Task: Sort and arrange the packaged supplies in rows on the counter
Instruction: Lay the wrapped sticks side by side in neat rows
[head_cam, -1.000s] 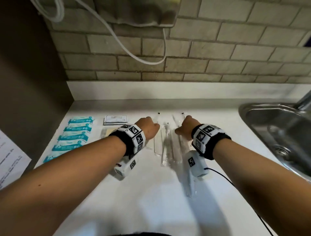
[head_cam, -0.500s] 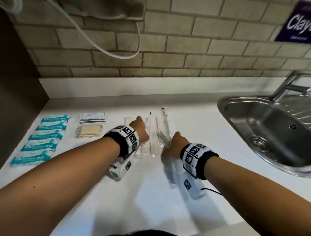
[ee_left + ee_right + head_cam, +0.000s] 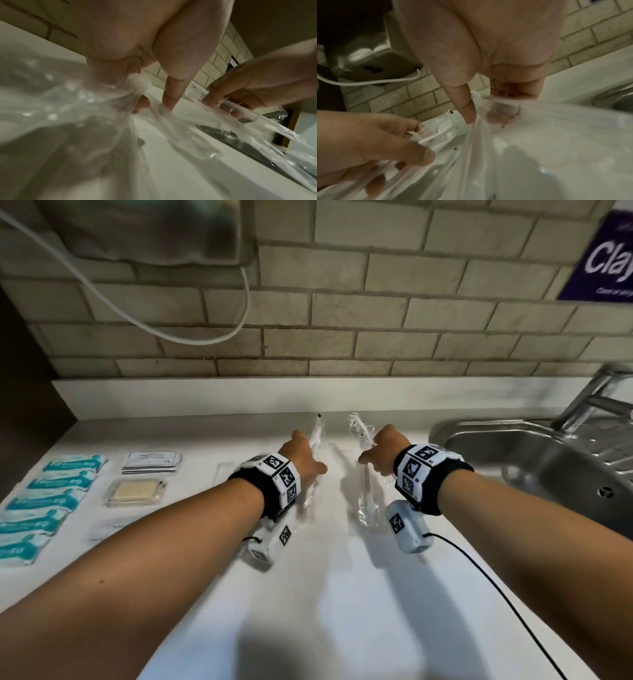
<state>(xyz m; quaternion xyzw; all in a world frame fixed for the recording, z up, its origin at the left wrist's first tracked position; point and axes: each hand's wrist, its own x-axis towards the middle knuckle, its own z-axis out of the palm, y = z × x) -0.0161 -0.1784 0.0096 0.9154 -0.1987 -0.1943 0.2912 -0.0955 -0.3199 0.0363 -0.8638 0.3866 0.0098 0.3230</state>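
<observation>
Hands [image 3: 303, 455] [image 3: 383, 451] apart, each gripping prob. one clear packet [image 3: 314, 440] [image 3: 363, 436].

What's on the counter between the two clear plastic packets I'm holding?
Nothing: in the head view, bare white counter separates the packet in the left hand from the packet in the right hand.

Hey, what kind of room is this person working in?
Probably a utility or clinic-style washroom counter, though I can't be sure. A stainless steel sink with a faucet is set into the white counter, a wall-mounted hand dryer hangs on the brick-tiled wall, and sealed teal packets lie in a row.
</observation>
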